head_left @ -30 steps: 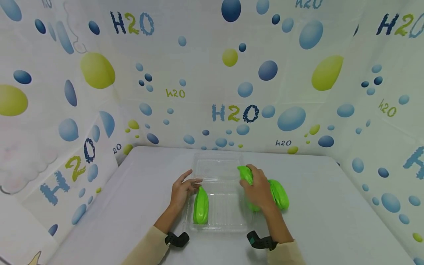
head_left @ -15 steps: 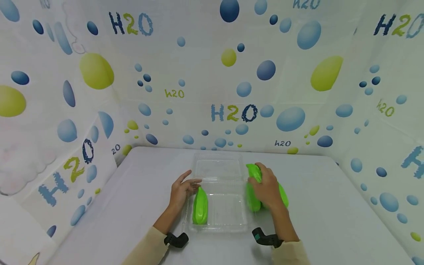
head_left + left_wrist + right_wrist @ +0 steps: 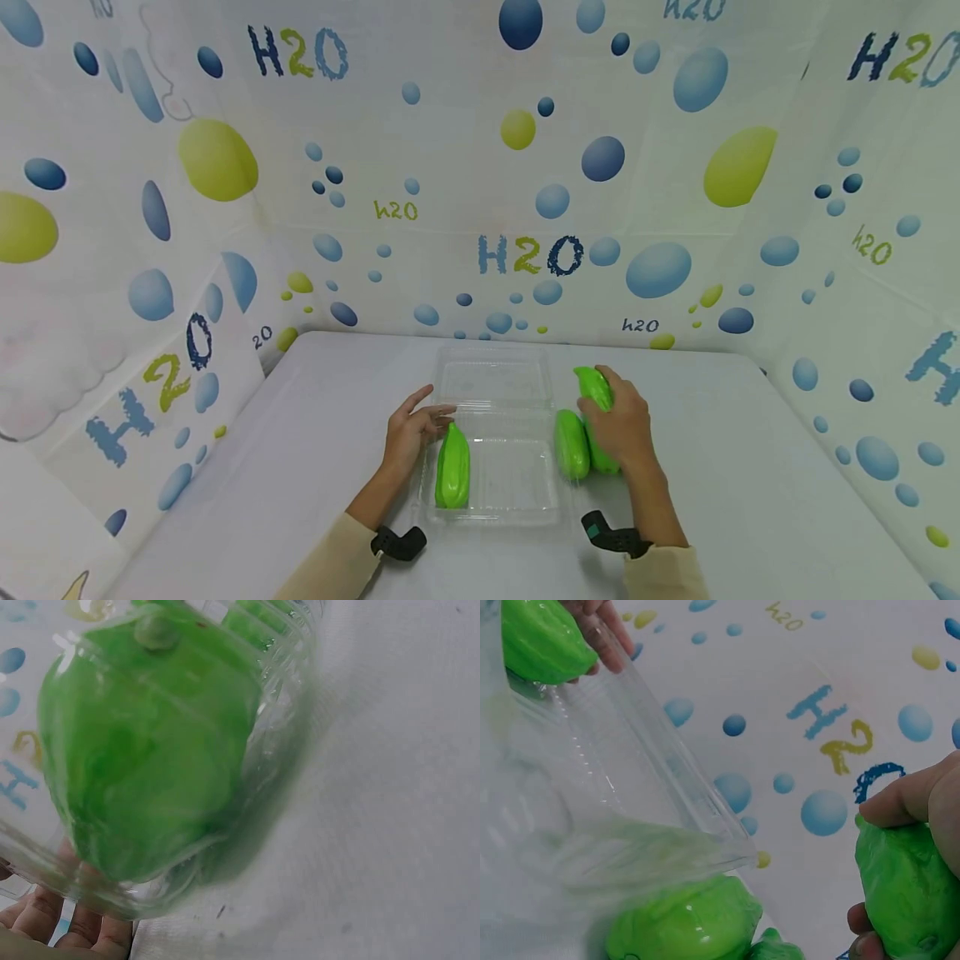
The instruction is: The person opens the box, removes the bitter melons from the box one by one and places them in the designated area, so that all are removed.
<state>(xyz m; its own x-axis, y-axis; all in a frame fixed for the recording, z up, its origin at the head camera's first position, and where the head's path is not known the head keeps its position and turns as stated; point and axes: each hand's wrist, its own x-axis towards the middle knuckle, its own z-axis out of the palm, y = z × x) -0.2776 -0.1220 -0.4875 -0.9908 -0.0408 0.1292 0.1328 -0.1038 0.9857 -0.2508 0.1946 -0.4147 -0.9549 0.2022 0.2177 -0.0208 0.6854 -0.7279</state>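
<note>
A clear plastic clamshell box lies unfolded on the white table, its lid flat at the back. One glossy bright-green ridged fruit sits in the box along the left wall. My left hand rests at the box's left edge, fingers loosely extended near the fruit's tip; the left wrist view shows those fingers beyond the clear wall. My right hand grips another green fruit to the right of the box. Below it, a green fruit lies beside the box, with a further one partly hidden.
The white table extends on both sides of the box. A patterned backdrop with blue and yellow-green drops and H2O lettering encloses it at the back and sides. Dark wrist-worn cameras sit on both wrists.
My right hand has moved right, away from the box, with the green fruit in its grip, uncovering the fruit next to the box. The left hand has stayed in place.
</note>
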